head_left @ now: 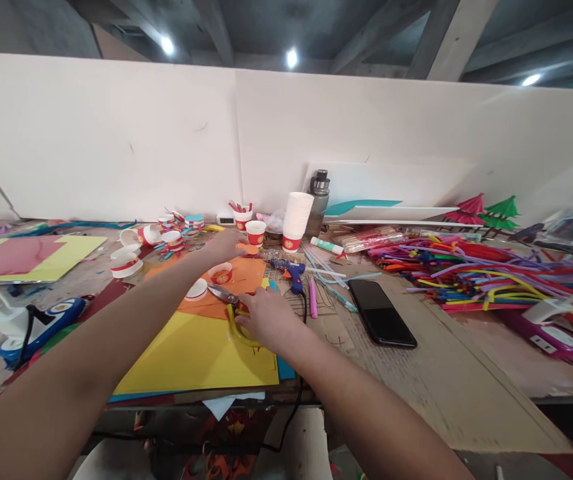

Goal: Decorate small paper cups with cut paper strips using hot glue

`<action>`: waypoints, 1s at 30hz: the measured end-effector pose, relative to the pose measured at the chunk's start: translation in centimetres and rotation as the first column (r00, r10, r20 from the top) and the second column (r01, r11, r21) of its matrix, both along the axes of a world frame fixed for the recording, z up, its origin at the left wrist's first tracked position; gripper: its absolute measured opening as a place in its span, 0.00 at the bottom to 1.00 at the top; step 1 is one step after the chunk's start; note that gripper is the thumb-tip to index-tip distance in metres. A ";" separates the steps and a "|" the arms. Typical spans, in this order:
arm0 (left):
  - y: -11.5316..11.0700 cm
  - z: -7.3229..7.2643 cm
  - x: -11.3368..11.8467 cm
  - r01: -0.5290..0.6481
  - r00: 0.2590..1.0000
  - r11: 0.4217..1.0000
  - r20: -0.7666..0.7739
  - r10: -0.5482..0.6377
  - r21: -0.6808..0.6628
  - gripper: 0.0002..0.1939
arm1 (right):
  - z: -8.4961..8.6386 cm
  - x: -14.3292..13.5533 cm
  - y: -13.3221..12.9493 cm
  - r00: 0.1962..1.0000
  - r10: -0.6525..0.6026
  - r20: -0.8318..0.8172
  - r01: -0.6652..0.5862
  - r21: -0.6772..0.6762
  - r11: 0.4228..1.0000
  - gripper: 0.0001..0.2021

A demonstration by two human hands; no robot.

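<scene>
My right hand [272, 319] grips a pair of scissors [222, 293] with yellow handles, their blades pointing left over orange paper [206, 308]. My left hand [225, 247] is stretched toward the back of the work area, its fingers closed at a small piece of orange paper [247, 249]. Just beyond it stands a red and white paper cup [255, 233]. Below the left hand, a cut cup ring [221, 273] and a white disc [197, 289] lie on the orange paper. Yellow paper [201, 353] is underneath, nearer to me.
A blue glue gun [293, 273], a pink marker [313, 297] and a black phone [382, 313] lie to the right. Stacked cups [297, 223] and a bottle [319, 200] stand behind. Pipe cleaners [486, 270] are heaped at right; cut cups [126, 261] sit left.
</scene>
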State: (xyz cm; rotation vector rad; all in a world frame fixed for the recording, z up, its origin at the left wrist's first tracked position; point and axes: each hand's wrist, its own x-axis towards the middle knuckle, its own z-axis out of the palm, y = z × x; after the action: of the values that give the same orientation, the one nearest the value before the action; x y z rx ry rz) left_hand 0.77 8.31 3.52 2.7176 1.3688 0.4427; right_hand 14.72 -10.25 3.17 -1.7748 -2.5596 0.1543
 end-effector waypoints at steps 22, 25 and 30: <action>1.8 -0.9 0.6 -0.197 0.927 0.980 0.325 0.188 -0.005 0.15 | -0.1 0.4 0.5 0.999 0.047 -0.026 -0.047 -0.027 0.999 0.19; -0.4 -0.1 0.1 -0.100 0.681 0.962 0.687 0.253 -0.256 0.14 | 0.0 0.4 0.5 1.000 0.023 -0.012 -0.023 -0.020 1.000 0.18; -5.4 0.7 -0.4 0.270 0.331 0.845 0.868 0.369 -0.462 0.23 | 0.6 1.1 0.8 0.945 -0.105 -0.310 0.152 0.131 0.980 0.16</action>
State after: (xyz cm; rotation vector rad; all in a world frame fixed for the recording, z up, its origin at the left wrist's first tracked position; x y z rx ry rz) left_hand 0.41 2.88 4.17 1.3690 0.9355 1.1940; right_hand 15.84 -9.42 3.78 -1.7057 -2.1767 0.2014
